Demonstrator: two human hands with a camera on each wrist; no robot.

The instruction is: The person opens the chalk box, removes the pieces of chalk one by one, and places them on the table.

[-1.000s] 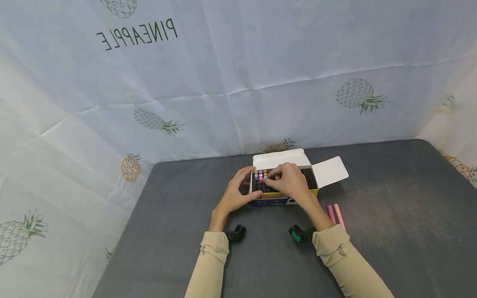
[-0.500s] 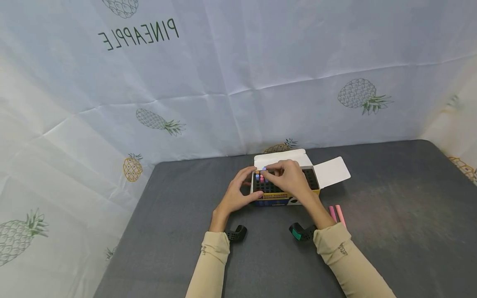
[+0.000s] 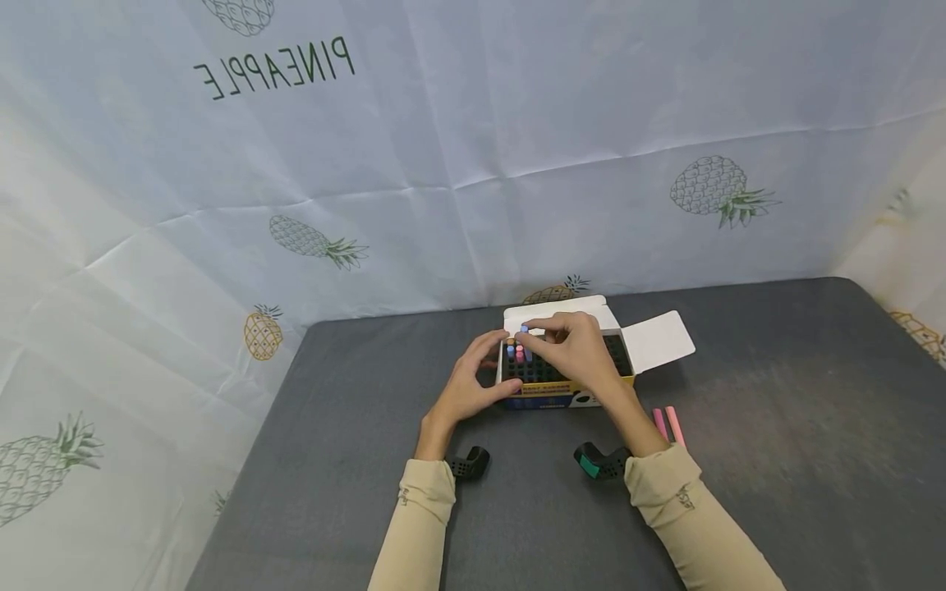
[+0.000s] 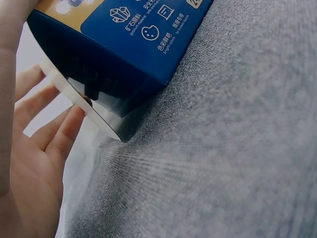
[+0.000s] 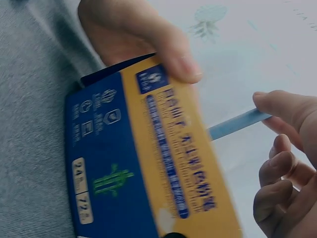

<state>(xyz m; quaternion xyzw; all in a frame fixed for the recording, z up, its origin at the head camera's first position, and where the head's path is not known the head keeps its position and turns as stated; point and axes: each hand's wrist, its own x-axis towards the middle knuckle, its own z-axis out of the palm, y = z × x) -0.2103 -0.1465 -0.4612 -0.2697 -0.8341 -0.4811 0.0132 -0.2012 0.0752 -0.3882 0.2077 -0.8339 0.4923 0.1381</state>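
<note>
An open chalk box (image 3: 539, 401), blue and yellow, lies at the middle of the table near the back. My left hand (image 3: 467, 379) grips its left end, the thumb (image 5: 184, 67) on the top front edge and the fingers (image 4: 69, 129) against the end flap. My right hand (image 3: 580, 353) pinches a blue chalk stick (image 5: 237, 125) between thumb and forefinger, its other fingers curled. The stick juts from the box's top, its lower end hidden. To its left, several coloured chalk sticks (image 3: 520, 355) stand in the box's black holder.
Two pink chalk sticks (image 3: 674, 427) lie on the dark table (image 3: 776, 460) beside my right forearm. The white lid (image 3: 557, 312) stands up behind the box, and a white flap (image 3: 658, 341) sticks out at its right. A pineapple-print curtain (image 3: 443, 164) hangs behind.
My right hand has moved slightly back and up. The blue chalk stick in its fingers now stands higher above the holder. My left hand stays on the box.
</note>
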